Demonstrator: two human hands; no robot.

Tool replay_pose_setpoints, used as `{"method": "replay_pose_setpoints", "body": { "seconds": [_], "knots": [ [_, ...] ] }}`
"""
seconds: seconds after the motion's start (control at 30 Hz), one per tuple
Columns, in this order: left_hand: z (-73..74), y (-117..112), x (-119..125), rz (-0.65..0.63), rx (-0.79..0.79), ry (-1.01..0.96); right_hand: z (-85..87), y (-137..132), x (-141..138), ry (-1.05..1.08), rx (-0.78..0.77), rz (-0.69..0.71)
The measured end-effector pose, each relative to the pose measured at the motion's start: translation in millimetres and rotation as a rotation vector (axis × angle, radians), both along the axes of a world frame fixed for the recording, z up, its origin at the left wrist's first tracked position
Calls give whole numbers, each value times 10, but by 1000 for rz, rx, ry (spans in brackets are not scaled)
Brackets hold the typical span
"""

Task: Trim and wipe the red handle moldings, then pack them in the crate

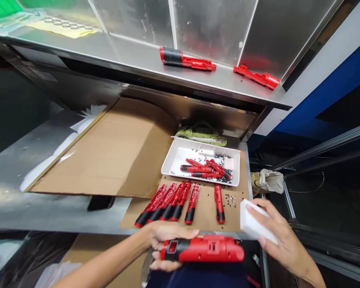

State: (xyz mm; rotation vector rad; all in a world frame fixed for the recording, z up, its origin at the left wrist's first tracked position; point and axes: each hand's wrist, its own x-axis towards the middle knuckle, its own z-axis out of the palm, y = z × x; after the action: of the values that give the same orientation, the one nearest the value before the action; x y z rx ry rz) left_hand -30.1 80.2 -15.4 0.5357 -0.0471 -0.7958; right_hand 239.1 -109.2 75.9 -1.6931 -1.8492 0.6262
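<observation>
Head: red casing [211, 249] in left grip [165, 232]

Cardboard panel [108, 148] spans the mid desk [63, 210], loose sheets [64, 146] along its L edge. Tray [175, 160] R of panel, twd rear R corner, w/ shells [204, 168] + small bits [224, 157] in it; pouch [201, 135] just behind. Btwn tray & front edge, L to R: row of 5 shells [174, 201], lone shell [219, 204], loose pins [230, 200] nr R edge. Shelf [129, 48] above rear edge: papers [61, 27] at L, one shell [187, 60] R of ctr, another shell [258, 78] nr R end. Bag [270, 182] past desk's R edge. L hand [166, 232] w/ held shell [210, 249] at front edge; R hand [283, 236] w/ block [255, 220] at front R corner.
</observation>
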Motion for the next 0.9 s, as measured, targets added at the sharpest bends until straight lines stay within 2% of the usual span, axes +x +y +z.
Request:
{"method": "replay_pose_setpoints", "body": {
  "seconds": [0.13, 0.2, 0.33, 0.57, 0.7, 0.9],
  "knots": [
    [72, 48, -42, -251, 201, -24, 7, 16, -237, -162, -53, 220],
    [103, 70, -1, -341, 213, -59, -15, -4, -326, -190, -81, 272],
    [97, 99, 96, -436, 193, -136, -43, -56, -432, -184, -75, 345],
    [-86, 75, 160, -491, 72, -235, 25, -107, -474, -193, 9, 322],
    [-112, 61, 185, -473, -4, -269, 24, -182, -488, -185, 61, 292],
    [-44, 32, 155, -410, 145, -89, -43, -182, -582, -239, -10, 315]
  ]
}}
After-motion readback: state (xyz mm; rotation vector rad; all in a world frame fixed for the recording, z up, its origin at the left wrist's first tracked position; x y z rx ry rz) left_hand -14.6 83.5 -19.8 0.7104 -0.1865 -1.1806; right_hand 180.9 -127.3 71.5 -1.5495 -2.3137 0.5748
